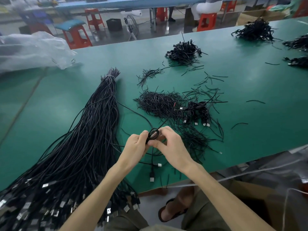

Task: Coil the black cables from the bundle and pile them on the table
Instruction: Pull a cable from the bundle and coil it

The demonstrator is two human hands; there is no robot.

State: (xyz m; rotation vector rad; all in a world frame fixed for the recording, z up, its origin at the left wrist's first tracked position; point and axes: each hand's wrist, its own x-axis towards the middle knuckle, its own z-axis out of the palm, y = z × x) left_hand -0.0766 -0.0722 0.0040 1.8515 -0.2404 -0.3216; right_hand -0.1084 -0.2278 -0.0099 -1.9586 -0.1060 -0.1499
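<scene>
Both hands meet over the green table [233, 97]. The left hand [135, 147] and right hand [171, 145] pinch a small cable coil [154, 133] between them. Its loose tail runs away toward the finished pile [197, 111], nearer the right hand. The big bundle [86, 139] lies left, pointing away. No writing can be read.
</scene>
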